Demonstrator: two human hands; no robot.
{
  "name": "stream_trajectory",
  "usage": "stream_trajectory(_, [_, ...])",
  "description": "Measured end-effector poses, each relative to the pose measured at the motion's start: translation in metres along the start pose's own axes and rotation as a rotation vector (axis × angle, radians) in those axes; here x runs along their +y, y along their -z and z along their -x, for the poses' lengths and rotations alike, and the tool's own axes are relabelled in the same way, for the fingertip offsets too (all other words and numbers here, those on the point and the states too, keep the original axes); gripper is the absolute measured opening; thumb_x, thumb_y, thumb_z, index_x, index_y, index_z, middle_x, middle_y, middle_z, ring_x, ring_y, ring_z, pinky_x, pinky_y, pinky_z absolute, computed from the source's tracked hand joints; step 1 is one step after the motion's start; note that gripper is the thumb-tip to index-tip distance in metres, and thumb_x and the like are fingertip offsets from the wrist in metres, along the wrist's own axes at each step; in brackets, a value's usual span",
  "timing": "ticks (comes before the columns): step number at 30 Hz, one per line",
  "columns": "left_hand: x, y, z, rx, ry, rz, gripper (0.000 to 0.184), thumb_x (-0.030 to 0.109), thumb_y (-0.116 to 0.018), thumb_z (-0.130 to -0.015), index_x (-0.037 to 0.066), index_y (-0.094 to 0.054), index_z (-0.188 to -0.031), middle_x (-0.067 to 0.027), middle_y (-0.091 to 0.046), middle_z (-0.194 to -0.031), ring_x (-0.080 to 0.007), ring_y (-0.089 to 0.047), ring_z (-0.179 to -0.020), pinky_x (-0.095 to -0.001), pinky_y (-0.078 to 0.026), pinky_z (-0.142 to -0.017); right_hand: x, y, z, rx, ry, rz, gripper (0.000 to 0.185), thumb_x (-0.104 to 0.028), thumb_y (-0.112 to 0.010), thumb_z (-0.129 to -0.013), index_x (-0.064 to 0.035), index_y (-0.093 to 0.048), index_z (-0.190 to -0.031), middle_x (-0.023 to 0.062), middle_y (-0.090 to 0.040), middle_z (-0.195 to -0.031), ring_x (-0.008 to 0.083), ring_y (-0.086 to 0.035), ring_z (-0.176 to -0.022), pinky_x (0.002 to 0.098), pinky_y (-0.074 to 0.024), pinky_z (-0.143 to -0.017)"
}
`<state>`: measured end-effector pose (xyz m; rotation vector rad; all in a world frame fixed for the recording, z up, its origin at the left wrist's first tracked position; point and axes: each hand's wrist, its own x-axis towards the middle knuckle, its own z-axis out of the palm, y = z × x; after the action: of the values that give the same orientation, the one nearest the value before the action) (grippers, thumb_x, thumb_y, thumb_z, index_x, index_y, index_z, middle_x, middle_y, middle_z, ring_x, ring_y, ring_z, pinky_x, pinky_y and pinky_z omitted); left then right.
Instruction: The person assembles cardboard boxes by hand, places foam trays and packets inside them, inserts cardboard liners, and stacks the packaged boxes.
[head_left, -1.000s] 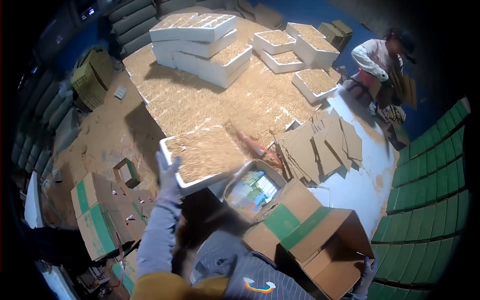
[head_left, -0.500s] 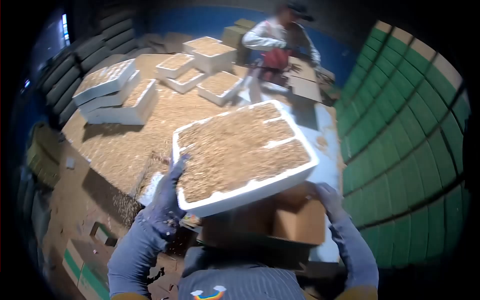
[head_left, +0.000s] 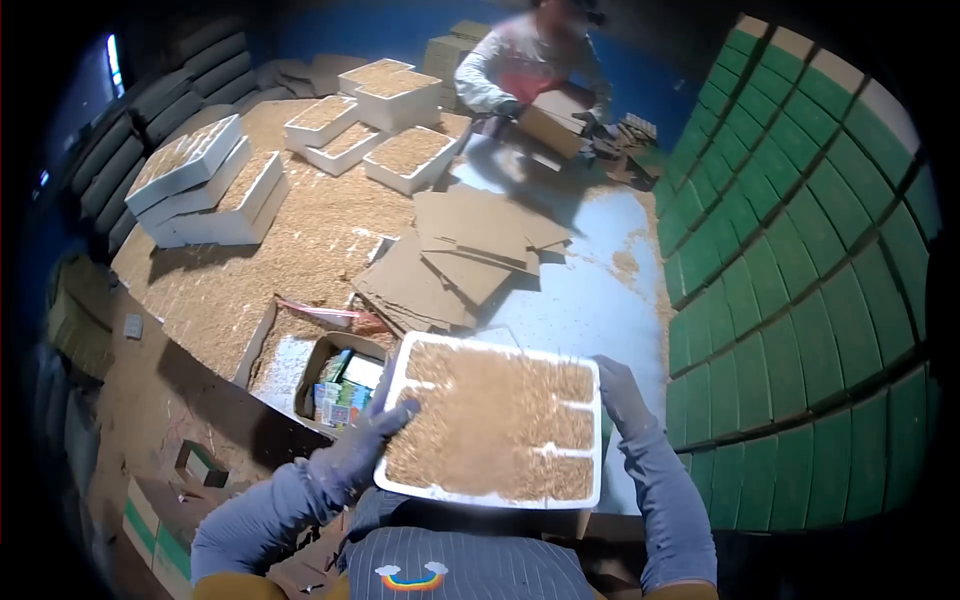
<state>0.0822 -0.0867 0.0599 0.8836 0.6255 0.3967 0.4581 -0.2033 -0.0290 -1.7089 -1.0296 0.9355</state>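
A white foam tray, filled with tan shavings-like loose material and showing short white ridges at its edges, is held level in front of my waist. My left hand, in a grey-purple glove, grips its left side with the thumb over the rim. On the opposite side my gloved right hand presses against the wall near the far corner; some of its fingers are hidden. Below the tray, a cardboard box is almost wholly covered, with just a bit of brown showing.
Flat cardboard sheets lie on the table beyond the tray. A small carton of colourful packets sits to the left. Foam trays stand stacked on spread shavings. Green boxes form a wall at right. Another person handles a carton.
The foam tray has come down, closer to my body, and levelled, covering the open cardboard box. My right hand has moved from the box's edge to the tray's side. Cardboard sheets have come into view.
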Motion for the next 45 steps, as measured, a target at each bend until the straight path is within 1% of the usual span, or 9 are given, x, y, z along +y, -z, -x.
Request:
stream_trajectory(6, [-0.04,0.003,-0.029,0.059,-0.053,-0.333,0.088,0.029,-0.06,-0.097,0.005,0.001,-0.156,-0.0239,-0.042,-0.143,-0.0244,-0.048,-0.124,-0.0346,-0.042,-0.103,-0.062,0.046,-0.016,-0.435,-0.328,0.004,0.032,-0.025,-0.063,-0.094,-0.0064,-0.067,-0.119,0.0034,-0.067,-0.106,0.012,-0.062,-0.093,0.0255,-0.0514,-0.08])
stream_trajectory(9, [-0.03,-0.013,-0.017,0.279,-0.065,-0.762,0.07,0.019,-0.058,-0.097,-0.003,-0.019,-0.15,-0.0335,-0.051,-0.13,-0.0412,-0.054,-0.12,-0.0421,-0.042,-0.1,-0.103,-0.009,-0.083,-0.378,-0.216,0.235,0.039,-0.03,-0.064,-0.091,-0.0072,-0.064,-0.122,0.0081,-0.066,-0.111,0.0166,-0.063,-0.096,0.0298,-0.0524,-0.083])
stream_trajectory(12, [-0.049,-0.007,-0.027,0.259,-0.609,-1.321,0.062,0.01,-0.051,-0.097,-0.009,-0.021,-0.147,-0.0361,-0.04,-0.138,-0.0484,-0.047,-0.124,-0.0428,-0.045,-0.1,-0.076,-0.092,-0.172,-0.41,0.008,0.796,0.056,-0.04,-0.069,-0.085,-0.0039,-0.057,-0.126,0.0179,-0.065,-0.116,0.0287,-0.065,-0.105,0.0368,-0.0532,-0.087])
stream_trajectory(18, [0.001,0.043,0.011,0.239,-0.709,-1.152,0.045,0.0,-0.055,-0.09,-0.003,-0.048,-0.134,-0.0268,-0.05,-0.134,-0.0417,-0.05,-0.125,-0.0454,-0.044,-0.104,0.017,-0.185,-0.281,-0.253,-0.015,1.5,0.1,-0.051,-0.068,-0.083,0.0001,-0.018,-0.153,0.0214,-0.033,-0.154,0.0345,-0.04,-0.14,0.048,-0.0426,-0.105])
stream_trajectory(21, [-0.011,0.129,0.02,0.891,-0.606,-1.239,0.046,0.02,-0.064,-0.088,-0.002,-0.053,-0.127,-0.0196,-0.059,-0.121,-0.0393,-0.058,-0.109,-0.0451,-0.046,-0.098,0.068,-0.182,-0.308,-0.216,0.012,1.518,0.067,-0.02,-0.048,-0.093,0.0017,-0.022,-0.151,0.0262,-0.041,-0.147,0.0385,-0.057,-0.122,0.048,-0.0508,-0.092])
stream_trajectory(23, [-0.056,0.205,0.004,1.158,-0.333,-1.28,0.04,0.028,-0.062,-0.092,0.002,-0.06,-0.122,-0.0213,-0.062,-0.113,-0.0415,-0.059,-0.105,-0.0455,-0.048,-0.094,0.022,-0.184,-0.29,-0.304,0.079,1.594,0.036,-0.018,-0.047,-0.093,-0.0004,-0.052,-0.124,0.0212,-0.064,-0.117,0.0333,-0.068,-0.1,0.0444,-0.0541,-0.083])
stream_trajectory(30, [-0.058,0.284,-0.008,0.939,-0.036,-1.237,0.024,0.024,-0.062,-0.091,0.012,-0.064,-0.112,-0.0135,-0.063,-0.108,-0.0344,-0.063,-0.099,-0.0449,-0.049,-0.084,-0.116,-0.164,-0.215,-0.069,0.557,1.445,0.019,-0.026,-0.056,-0.09,-0.0086,-0.059,-0.084,0.0156,-0.067,-0.078,0.0341,-0.067,-0.074,0.0461,-0.0519,-0.067])
stream_trajectory(36, [-0.013,0.277,0.006,0.32,-0.283,-1.834,0.025,0.014,-0.062,-0.083,0.016,-0.064,-0.109,-0.0057,-0.06,-0.111,-0.0256,-0.055,-0.113,-0.0423,-0.04,-0.098,-0.18,-0.068,-0.071,0.306,0.561,1.002,0.021,-0.001,-0.057,-0.084,-0.0044,-0.063,-0.104,0.0133,-0.069,-0.092,0.028,-0.07,-0.085,0.036,-0.0539,-0.074])
stream_trajectory(45, [-0.014,0.305,-0.013,0.212,-0.039,-1.865,0.036,0.008,-0.062,-0.08,0.021,-0.066,-0.114,-0.0041,-0.066,-0.107,-0.026,-0.058,-0.112,-0.0392,-0.042,-0.099,-0.116,0.026,0.097,0.691,0.247,0.637,0.035,-0.006,-0.049,-0.098,0.0054,-0.053,-0.131,0.0132,-0.065,-0.114,0.0175,-0.062,-0.098,0.0289,-0.0483,-0.085])
